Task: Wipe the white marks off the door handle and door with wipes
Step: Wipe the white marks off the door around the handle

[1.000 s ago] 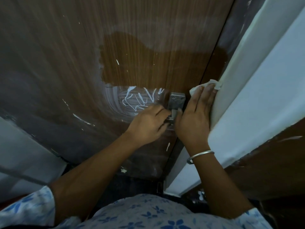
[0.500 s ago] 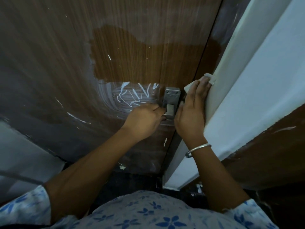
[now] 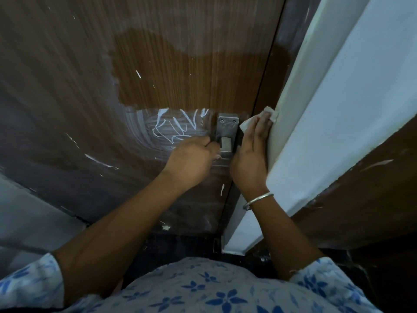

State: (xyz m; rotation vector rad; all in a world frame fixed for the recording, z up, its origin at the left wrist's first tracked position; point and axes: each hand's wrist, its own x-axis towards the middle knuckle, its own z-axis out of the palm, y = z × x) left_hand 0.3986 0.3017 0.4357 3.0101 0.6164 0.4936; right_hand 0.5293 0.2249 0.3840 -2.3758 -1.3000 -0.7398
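Wiping hand: the right hand (image 3: 250, 161) lies flat, fingers straight and close together, pressing a white wipe (image 3: 245, 125) onto the dark strip at the door's edge, just right of the handle; the wipe's corners poke out past the fingertips, and one touches the pale frame (image 3: 338, 114).
Left hand: the left hand (image 3: 191, 160) has its fingers curled round the lever of the door handle (image 3: 226, 144), with the back of the hand towards the camera.
Door handle: grey metal with two screws at the top of its plate and the lever below, set near the right edge of the door (image 3: 180, 64), between the two hands.
Door: brown wood grain; a dull grey film covers its left and lower parts, and a darker, cleaner patch sits above the handle.
White marks: a scribble of white marks (image 3: 176, 129) lies just left of the plate, above the left knuckles; thin stray streaks show further left and one short streak below the handle.
Wrist: a silver bangle (image 3: 257, 201) circles the right wrist.
Clothing: a pale shirt (image 3: 214, 290) with blue flowers fills the bottom edge.
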